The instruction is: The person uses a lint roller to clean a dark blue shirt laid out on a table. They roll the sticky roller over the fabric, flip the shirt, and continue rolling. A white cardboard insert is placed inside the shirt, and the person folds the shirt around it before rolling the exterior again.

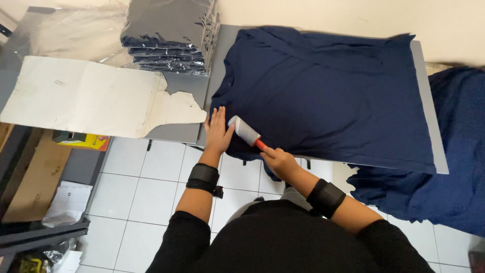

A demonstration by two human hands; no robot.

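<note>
In the head view, the left hand [217, 130] lies flat, palm down, fingers straight and close together, pointing away from the body. It presses the near left edge of a dark blue shirt [323, 96] spread on the grey table [428, 101]. This grip is open, holding nothing. The left forearm rises nearly straight from the body, with a black wrist band [203, 178] around it.

The right hand [279, 161] has its grip closed around the red handle of a lint roller [244, 131]. The roller's whitish head lies on the shirt, just beside the left hand's thumb, angled up and to the left. The right forearm comes in from the lower right and also wears a black band [326, 197].

The handle is mostly hidden inside the fist; only a short red stretch shows. The shirt's near hem hangs over the table edge and its lower part is lost behind the hands. More dark blue cloth [454, 167] lies heaped at the right, cut off by the frame edge. At the upper left a stack of bagged dark garments [169, 38] stands beside a torn white cardboard sheet [91, 96]. The person's black-clad torso blocks the bottom of the view.
</note>
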